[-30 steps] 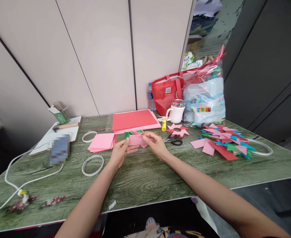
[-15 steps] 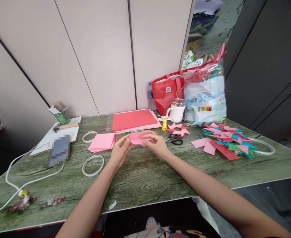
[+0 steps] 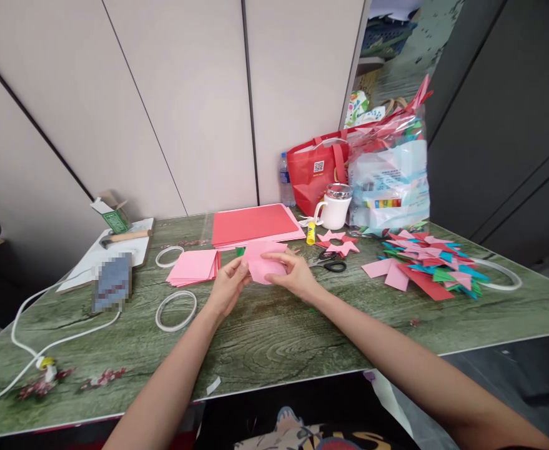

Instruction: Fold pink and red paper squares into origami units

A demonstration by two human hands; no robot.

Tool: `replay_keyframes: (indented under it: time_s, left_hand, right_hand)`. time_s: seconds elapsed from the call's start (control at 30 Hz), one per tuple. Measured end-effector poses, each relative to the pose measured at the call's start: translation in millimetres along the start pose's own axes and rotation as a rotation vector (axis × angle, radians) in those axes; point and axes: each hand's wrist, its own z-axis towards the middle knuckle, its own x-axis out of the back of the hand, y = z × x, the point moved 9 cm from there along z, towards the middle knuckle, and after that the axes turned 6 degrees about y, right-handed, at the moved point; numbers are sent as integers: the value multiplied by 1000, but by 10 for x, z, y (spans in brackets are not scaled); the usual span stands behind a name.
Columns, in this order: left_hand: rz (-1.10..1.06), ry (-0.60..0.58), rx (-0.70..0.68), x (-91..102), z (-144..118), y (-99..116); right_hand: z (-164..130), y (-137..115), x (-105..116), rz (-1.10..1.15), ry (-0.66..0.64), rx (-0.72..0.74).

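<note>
A square pink paper sheet [image 3: 263, 264] is held between both hands just above the green wood-grain table [image 3: 274, 340]. My left hand [image 3: 227, 289] pinches the sheet's left edge. Fingers of my right hand [image 3: 293, 274] grip its right side, thumb under the sheet. A stack of pink paper squares [image 3: 193, 267] lies just left of my left hand. A larger stack of red sheets [image 3: 252, 225] lies behind the held sheet.
Scissors [image 3: 329, 264], pink paper stars [image 3: 338, 243], a yellow glue stick [image 3: 310, 233] and a white mug [image 3: 334, 211] sit right of my hands. A pile of coloured folded pieces [image 3: 426, 265] lies far right. Tape rings [image 3: 175, 310], a hammer [image 3: 124, 237] and a white cable [image 3: 44, 347] lie left.
The pink paper has gone from a narrow folded strip to an opened, flatter square between my hands. Both hands stayed in about the same place.
</note>
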Motion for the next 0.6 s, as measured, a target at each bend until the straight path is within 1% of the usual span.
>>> replay_keyframes:
  time_s: [0.13, 0.27, 0.37, 0.6]
  left_hand:
    - [-23, 17, 24, 20, 3, -24]
    - [-96, 12, 95, 3, 2, -60]
    - [-138, -28, 136, -33, -11, -67]
    - [-108, -158, 120, -169, -89, 22]
  right_hand:
    - [-8, -10, -14, 19, -19, 9]
    - [6, 2, 25, 37, -4, -7]
    - [12, 44, 57, 99, 24, -78]
    - [-10, 107, 68, 296, 84, -236]
